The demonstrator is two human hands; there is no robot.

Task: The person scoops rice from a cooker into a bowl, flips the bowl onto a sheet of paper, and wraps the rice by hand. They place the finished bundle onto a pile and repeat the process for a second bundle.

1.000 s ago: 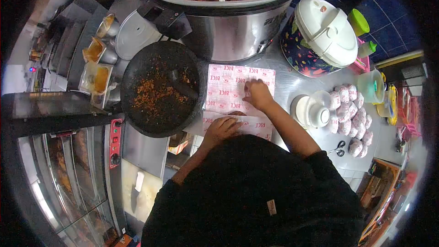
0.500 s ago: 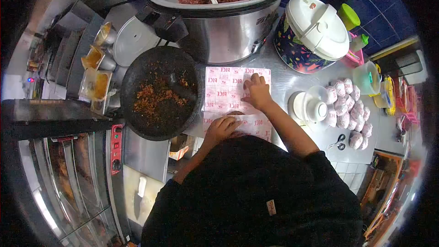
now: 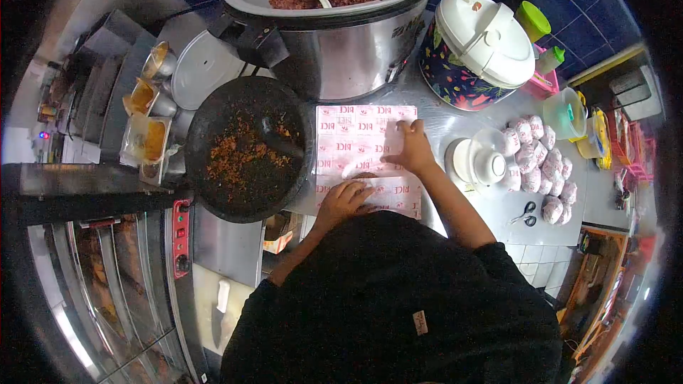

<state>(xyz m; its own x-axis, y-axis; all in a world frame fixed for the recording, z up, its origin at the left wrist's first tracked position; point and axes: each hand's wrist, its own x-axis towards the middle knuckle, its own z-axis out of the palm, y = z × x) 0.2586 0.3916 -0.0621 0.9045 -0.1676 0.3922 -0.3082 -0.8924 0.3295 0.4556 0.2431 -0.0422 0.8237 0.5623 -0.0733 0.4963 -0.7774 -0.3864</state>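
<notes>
Lying over the folded near part of the printed paper (image 3: 341, 144): left hand (image 3: 343, 205), fingers bent; cannot tell if gripping. Right hand (image 3: 410, 148) open, thumb and fingers apart, at the paper's right side. Paper on metal surface (image 3: 442, 117), between black pan (image 3: 245, 210) and wrapped bundles (image 3: 530, 160). Dark food (image 3: 366, 175) showing beside left fingertips.

Paper (image 3: 341, 148) pink-white, red-lettered; dish (image 3: 198, 171) black; tub (image 3: 455, 75) navy, floral; lid (image 3: 461, 18) white.

I count my two hands (image 3: 344, 203) (image 3: 414, 149), one mortar (image 3: 245, 199), one open rice cooker (image 3: 341, 64). I see over ten wrapped bundles (image 3: 529, 181).
</notes>
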